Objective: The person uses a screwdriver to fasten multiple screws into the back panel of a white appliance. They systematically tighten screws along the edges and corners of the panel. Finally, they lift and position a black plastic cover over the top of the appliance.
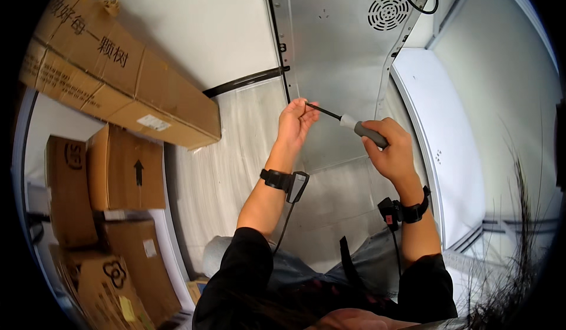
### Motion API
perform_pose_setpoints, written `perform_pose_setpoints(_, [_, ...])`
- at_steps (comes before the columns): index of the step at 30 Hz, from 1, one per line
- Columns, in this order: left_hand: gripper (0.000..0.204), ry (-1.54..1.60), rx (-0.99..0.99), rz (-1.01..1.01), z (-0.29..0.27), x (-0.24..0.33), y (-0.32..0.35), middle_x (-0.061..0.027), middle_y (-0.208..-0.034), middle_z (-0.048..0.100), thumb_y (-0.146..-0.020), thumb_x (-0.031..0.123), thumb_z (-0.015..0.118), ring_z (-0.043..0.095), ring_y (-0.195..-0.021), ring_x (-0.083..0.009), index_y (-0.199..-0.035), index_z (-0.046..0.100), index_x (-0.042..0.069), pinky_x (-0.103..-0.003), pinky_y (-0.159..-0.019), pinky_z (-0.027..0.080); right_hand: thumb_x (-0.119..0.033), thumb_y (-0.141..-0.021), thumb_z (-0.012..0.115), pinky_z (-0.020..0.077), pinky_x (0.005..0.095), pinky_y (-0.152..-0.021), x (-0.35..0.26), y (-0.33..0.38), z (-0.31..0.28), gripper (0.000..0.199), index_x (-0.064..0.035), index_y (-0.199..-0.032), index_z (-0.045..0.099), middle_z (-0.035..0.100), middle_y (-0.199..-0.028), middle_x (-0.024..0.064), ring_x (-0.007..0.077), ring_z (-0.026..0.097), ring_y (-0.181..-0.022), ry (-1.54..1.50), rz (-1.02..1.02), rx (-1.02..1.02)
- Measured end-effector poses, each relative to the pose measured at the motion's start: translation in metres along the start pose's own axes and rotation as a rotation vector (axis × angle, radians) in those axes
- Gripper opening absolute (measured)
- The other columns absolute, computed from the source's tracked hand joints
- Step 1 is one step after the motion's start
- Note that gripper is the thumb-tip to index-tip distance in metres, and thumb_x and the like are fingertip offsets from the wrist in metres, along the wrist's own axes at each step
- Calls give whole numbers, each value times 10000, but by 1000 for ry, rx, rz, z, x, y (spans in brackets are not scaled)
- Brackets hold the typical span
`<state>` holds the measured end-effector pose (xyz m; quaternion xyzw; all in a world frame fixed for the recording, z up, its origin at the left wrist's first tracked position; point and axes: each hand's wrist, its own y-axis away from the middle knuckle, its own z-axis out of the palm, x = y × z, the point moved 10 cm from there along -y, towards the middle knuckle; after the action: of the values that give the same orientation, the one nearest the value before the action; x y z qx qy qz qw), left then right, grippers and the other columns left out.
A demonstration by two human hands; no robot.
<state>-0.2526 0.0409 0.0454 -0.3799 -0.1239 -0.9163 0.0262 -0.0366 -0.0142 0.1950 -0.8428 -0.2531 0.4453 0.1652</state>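
Note:
My right hand (390, 153) is wrapped round the grey handle of a screwdriver (349, 122). Its dark shaft slants up and left to the fingertips of my left hand (295, 123). Those fingers are pinched at the screwdriver's tip; anything small between them is too hidden to make out. Both hands are over the lower part of a large grey metal panel (336, 53), the left one by its left edge. Holes and small fittings line the panel's side edges, and a round slotted vent (388, 11) is near its top right.
Cardboard boxes fill the left side: a long one (171, 103) lies by the wall, and several others (127, 171) are stacked below it. A white ledge (445, 147) runs along the right. A black cable (433, 2) loops at the panel's top. Wired bands (289, 182) circle both wrists.

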Motion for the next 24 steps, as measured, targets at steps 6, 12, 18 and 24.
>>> perform_pose_setpoints(6, [151, 25, -70, -98, -32, 41, -15, -160, -911, 635, -956, 121, 436, 637, -731, -204, -932, 523, 0, -278, -666, 561, -11, -686, 678, 408, 292, -488, -39, -16, 42, 218, -66, -897, 666, 555, -688, 68, 202, 534, -556, 24, 45, 89])
perform_pose_setpoints(12, [142, 3, -154, -55, -36, 56, -23, -155, -916, 637, -960, 123, 432, 649, -747, -195, -964, 521, 12, -269, -686, 562, -27, -724, 662, 478, 301, -608, -21, -18, 57, 197, -30, -921, 657, 639, -826, 115, 232, 617, -695, -117, 157, 109])
perform_pose_setpoints(18, [124, 100, -184, 48, -26, 71, -28, -152, -922, 637, -954, 108, 445, 648, -752, -196, -951, 532, 19, -267, -700, 563, -45, -733, 662, 493, 302, -656, -11, -22, 56, 203, -5, -931, 643, 652, -866, 128, 238, 631, -743, -171, 179, 91])
perform_pose_setpoints(24, [126, -71, -200, 111, 2, 63, -21, -144, -913, 637, -954, 101, 448, 647, -763, -180, -941, 546, 22, -264, -699, 564, -100, -773, 661, 466, 255, -628, 30, -8, 38, 208, -11, -960, 644, 647, -777, 81, 136, 596, -688, -371, 326, 84])
